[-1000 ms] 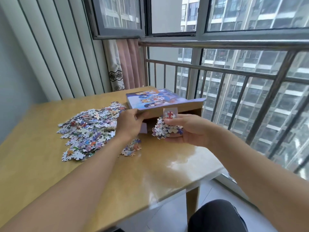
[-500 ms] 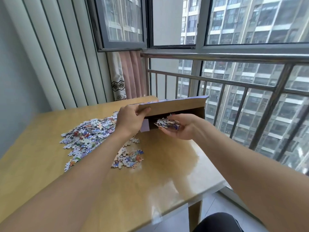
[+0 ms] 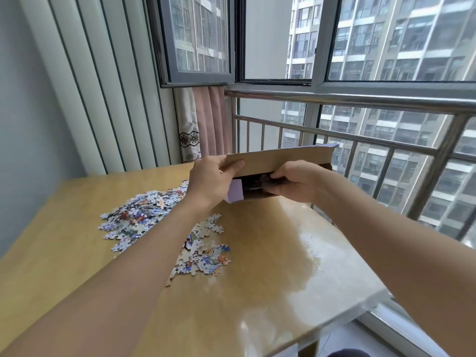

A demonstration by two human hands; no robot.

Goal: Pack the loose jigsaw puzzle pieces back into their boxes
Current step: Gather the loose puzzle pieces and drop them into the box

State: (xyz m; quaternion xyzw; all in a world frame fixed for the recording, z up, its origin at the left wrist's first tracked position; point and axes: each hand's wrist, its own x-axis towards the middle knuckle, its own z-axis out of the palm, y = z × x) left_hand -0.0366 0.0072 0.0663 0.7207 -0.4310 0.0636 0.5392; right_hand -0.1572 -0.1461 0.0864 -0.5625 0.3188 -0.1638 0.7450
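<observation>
Now the right hand (image 3: 293, 184), curled round its pieces, has entered the box (image 3: 280, 161), whose flap the left hand (image 3: 208, 181) pinches up; 1 handful nearly packed.

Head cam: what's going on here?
A person is packing puzzle pieces into a cardboard box on a wooden table. The left hand grips the box's flap, holding it up, while the right hand reaches into the opening; whether it holds pieces is hidden. Two piles of loose pieces lie on the table, not yet packed.
</observation>
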